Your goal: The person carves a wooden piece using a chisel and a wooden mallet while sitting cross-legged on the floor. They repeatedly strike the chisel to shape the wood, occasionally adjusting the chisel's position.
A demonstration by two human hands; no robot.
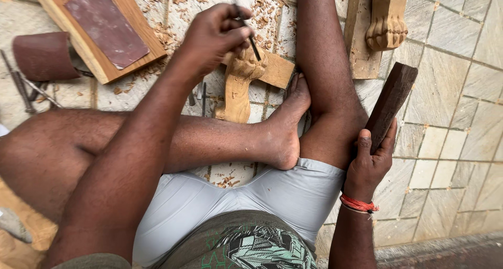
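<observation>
**Chisel on the carving, mallet held to the side**

My left hand (212, 35) is closed around a thin dark metal chisel (251, 41), fingers pinched on its shaft, and the tip rests on the upper end of the pale carved wooden leg piece (238, 88) that lies on the tiled floor (450, 106) in front of me. The carving sits just beyond my crossed shin, its far end propped on a flat wooden block (275, 70), and my foot (285, 125) is pressed close against its right side. Its long axis runs away from me and slightly to the right, the narrower curved end pointing back towards my leg, the thicker worked end pointing away. The chisel leans from upper left down to lower right onto that far end.

My right hand (369, 161) is clamped on the lower end of a dark brown wooden mallet block (390, 98), which stands tilted up and to the right, well apart from the carving, on the other side of my right knee. So the left hand is the nearer one (it is right over the work), and the carving lies to the left of the mallet.

Wood shavings (178, 17) are scattered beyond, near a board with a sheet of reddish sandpaper (105, 25).
</observation>
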